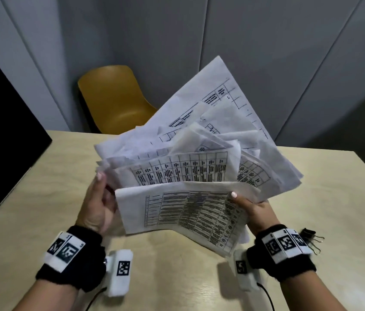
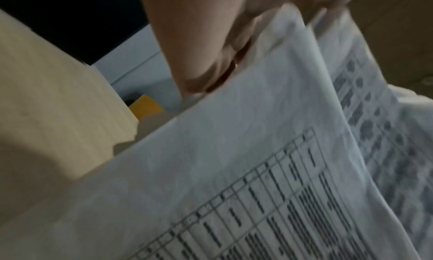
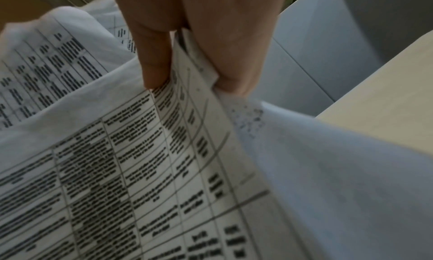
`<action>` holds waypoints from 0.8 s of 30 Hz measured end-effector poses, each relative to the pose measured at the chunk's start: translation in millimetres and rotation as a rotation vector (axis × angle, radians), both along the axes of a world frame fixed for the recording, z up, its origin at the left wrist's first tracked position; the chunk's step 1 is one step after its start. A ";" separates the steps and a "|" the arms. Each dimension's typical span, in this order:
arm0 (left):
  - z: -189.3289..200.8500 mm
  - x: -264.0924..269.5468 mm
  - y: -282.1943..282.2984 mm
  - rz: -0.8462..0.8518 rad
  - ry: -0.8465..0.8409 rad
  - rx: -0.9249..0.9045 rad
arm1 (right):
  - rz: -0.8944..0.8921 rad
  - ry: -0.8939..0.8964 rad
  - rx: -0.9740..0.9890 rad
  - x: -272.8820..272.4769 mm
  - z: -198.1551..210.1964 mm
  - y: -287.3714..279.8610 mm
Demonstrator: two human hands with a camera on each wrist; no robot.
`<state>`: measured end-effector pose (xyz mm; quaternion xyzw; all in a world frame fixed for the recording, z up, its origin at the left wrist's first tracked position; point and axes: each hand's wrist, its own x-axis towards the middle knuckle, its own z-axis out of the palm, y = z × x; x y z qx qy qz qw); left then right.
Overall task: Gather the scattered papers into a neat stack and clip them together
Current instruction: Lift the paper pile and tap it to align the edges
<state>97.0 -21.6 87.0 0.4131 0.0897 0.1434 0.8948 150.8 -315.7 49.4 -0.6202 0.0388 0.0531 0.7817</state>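
A loose, fanned bundle of white papers (image 1: 190, 167) printed with tables hangs in the air above the light wooden table (image 1: 177, 277). My left hand (image 1: 97, 205) grips the bundle's left edge, fingers behind the sheets. At the right edge my right hand (image 1: 253, 209) pinches the papers, thumb on the front sheet. The sheets stick out unevenly at the top. In the left wrist view the fingers (image 2: 211, 41) curl round the papers (image 2: 234, 171). The right wrist view shows thumb and fingers (image 3: 222, 41) pinching the sheets (image 3: 140, 171). Black binder clips (image 1: 312, 237) lie on the table beside my right wrist.
A yellow chair (image 1: 114, 99) stands behind the table's far edge. A large black box (image 1: 2, 135) occupies the table's left side. Grey wall panels (image 1: 199, 41) close the room behind. Bare tabletop (image 1: 334, 187) shows to the right of the papers.
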 end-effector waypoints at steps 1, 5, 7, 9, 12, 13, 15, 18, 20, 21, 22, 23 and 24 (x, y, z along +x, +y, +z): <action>-5.5 2.2 10.8 0.044 -0.008 0.068 | 0.006 -0.018 0.010 -1.1 -2.1 -0.8; -9.8 5.1 25.8 0.139 -0.003 0.202 | 0.009 -0.015 -0.015 -0.9 -6.7 -2.7; -14.6 6.5 28.7 0.177 0.034 0.247 | 0.021 -0.018 -0.006 0.2 -8.7 -4.1; -19.2 6.5 32.3 0.181 0.069 0.272 | 0.031 -0.021 0.002 1.1 -10.8 -5.6; -27.3 8.0 34.0 0.182 0.119 0.282 | 0.063 0.003 0.035 -0.2 -9.6 -6.0; -28.4 8.2 33.6 0.178 0.133 0.285 | 0.070 0.007 0.045 -0.3 -8.6 -6.0; -32.0 10.1 32.8 0.163 0.160 0.275 | 0.082 0.004 0.056 0.5 -8.9 -6.6; -44.8 12.6 34.7 0.174 0.260 0.248 | 0.095 0.001 0.066 2.8 -11.5 -7.4; -52.1 12.2 33.0 0.182 0.333 0.266 | 0.102 0.004 0.060 3.8 -13.3 -8.1; -56.8 12.2 32.0 0.180 0.360 0.281 | 0.098 0.004 0.047 4.3 -14.1 -9.0; -61.3 11.6 31.1 0.177 0.395 0.296 | 0.093 0.005 0.028 4.9 -15.8 -9.9; -65.4 10.7 31.4 0.151 0.426 0.302 | 0.091 0.006 0.009 5.2 -16.9 -10.6; -68.8 8.9 31.5 0.128 0.452 0.288 | 0.090 0.003 -0.004 5.8 -18.3 -11.5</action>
